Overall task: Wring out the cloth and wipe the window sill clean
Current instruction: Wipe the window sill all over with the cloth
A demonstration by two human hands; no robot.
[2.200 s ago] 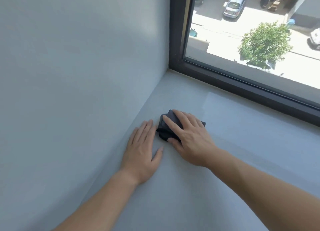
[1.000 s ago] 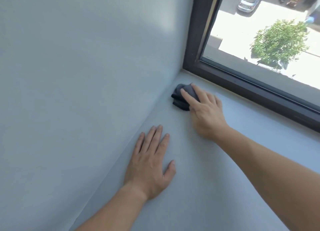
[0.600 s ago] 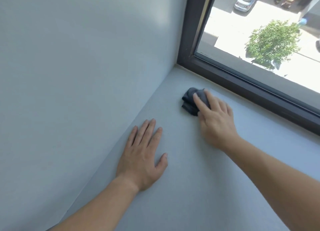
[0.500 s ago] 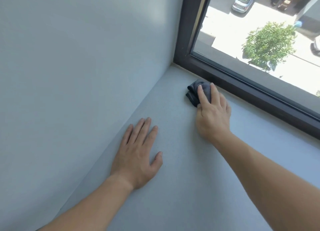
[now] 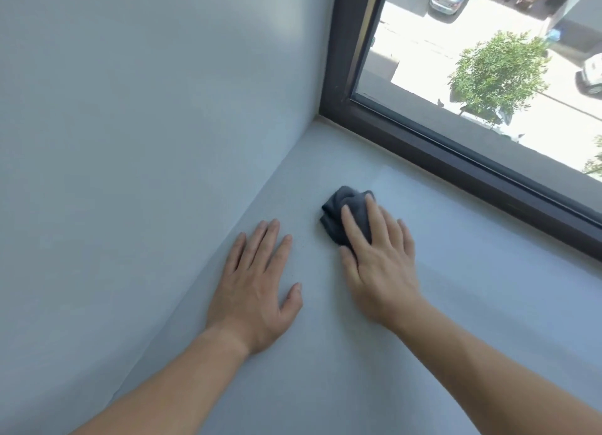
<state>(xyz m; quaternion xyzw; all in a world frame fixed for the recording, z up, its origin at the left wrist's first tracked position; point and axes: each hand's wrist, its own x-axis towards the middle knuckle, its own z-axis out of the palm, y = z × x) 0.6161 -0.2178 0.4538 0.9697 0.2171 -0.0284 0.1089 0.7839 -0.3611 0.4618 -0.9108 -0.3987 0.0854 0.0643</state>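
Note:
A small dark grey cloth (image 5: 338,210), bunched up, lies on the pale grey window sill (image 5: 472,271). My right hand (image 5: 378,258) presses flat on the cloth, fingers spread over it, hiding its near half. My left hand (image 5: 257,285) lies flat and empty on the sill beside the side wall, fingers apart, a short gap left of the cloth.
A grey side wall (image 5: 146,141) meets the sill along the left. The dark window frame (image 5: 456,161) runs along the sill's far edge, and the glass (image 5: 488,60) above shows a street, a tree and parked cars.
My right hand has slid the cloth back from the window frame toward me, so it now sits mid-sill near my left hand. The left hand has stayed flat in place.

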